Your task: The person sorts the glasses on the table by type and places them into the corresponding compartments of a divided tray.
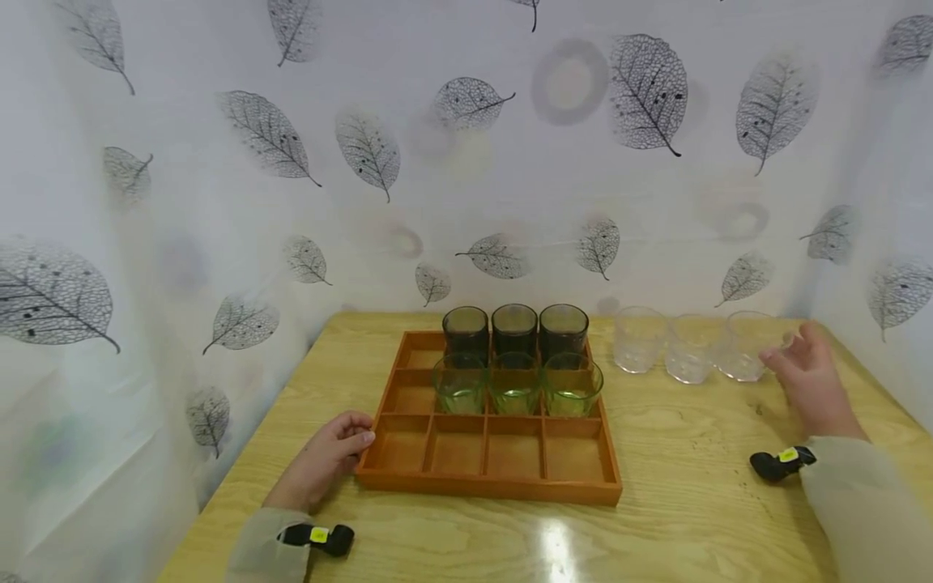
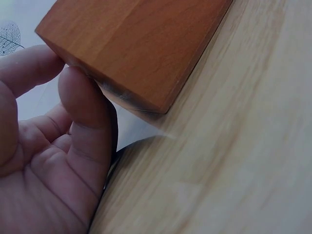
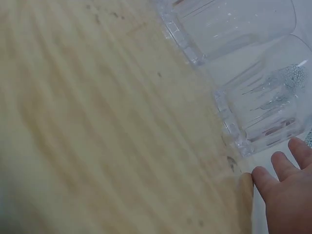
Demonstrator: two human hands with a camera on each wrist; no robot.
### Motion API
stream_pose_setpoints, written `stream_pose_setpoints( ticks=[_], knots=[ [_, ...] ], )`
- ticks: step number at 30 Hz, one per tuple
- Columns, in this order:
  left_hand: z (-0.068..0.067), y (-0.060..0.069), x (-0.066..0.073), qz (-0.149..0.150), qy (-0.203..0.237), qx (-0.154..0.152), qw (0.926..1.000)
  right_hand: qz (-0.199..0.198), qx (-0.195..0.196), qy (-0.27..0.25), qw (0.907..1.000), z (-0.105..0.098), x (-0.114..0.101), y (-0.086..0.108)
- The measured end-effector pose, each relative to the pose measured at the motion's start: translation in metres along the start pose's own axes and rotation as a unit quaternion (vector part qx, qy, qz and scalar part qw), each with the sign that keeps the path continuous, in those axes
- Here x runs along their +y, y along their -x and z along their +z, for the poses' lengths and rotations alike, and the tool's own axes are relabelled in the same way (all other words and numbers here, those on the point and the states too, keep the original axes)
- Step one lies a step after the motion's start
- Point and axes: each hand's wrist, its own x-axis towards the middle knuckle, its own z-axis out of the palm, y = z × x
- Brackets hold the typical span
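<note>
A wooden tray point(image 1: 496, 486) divided into compartments lies on the table. My left hand point(image 1: 328, 453) holds its left side near the front corner, thumb and fingertips at the edge. Three dark glasses point(image 1: 514, 332) stand in the back row and three green glasses point(image 1: 516, 389) in the middle row, all upright. To the right of the tray, three clear glasses point(image 1: 688, 352) stand side by side. My right hand point(image 1: 812, 380) is beside the rightmost clear glass point(image 1: 747, 348). In the right wrist view its fingers point(image 3: 287, 168) are spread close to a clear glass point(image 3: 263, 102), without gripping it.
The light wooden table point(image 1: 678, 486) ends at a white leaf-print curtain point(image 1: 466, 186) behind and on both sides. The front row of the tray has divided compartments point(image 1: 513, 452). A black strap with a small camera is on each wrist.
</note>
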Motion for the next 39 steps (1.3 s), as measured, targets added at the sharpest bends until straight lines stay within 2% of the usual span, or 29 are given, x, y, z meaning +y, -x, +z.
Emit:
stream_pose_setpoints(
  ticks=[3, 8, 13, 18, 24, 33, 39],
  knots=[
    [0.0, 0.0, -0.001, 0.0, 0.0, 0.001, 1.0, 0.002, -0.01, -0.029, 0.9995, 0.006, 0.004, -0.003],
    [0.0, 0.0, -0.001, 0.002, 0.007, -0.003, 1.0, 0.017, -0.022, 0.035, 0.999, 0.011, 0.002, -0.008],
    [0.001, -0.001, 0.001, 0.002, 0.011, -0.009, 0.9999, 0.018, -0.021, 0.051, 0.9983, 0.011, 0.003, -0.008],
    [0.0, -0.002, 0.002, 0.009, 0.014, -0.009, 0.9998, 0.021, -0.011, 0.068, 0.9974, 0.014, 0.002, -0.008],
    [0.0, -0.001, -0.002, 0.004, 0.013, -0.01, 0.9999, 0.031, 0.009, 0.087, 0.9957, 0.018, 0.001, -0.006],
    [0.0, 0.001, -0.002, -0.004, 0.011, 0.004, 0.9999, 0.035, 0.04, 0.084, 0.9951, 0.019, 0.002, 0.003],
    [0.001, -0.001, -0.002, -0.004, 0.016, 0.007, 0.9998, 0.045, 0.052, 0.1, 0.9926, 0.022, -0.002, 0.013]
  ],
)
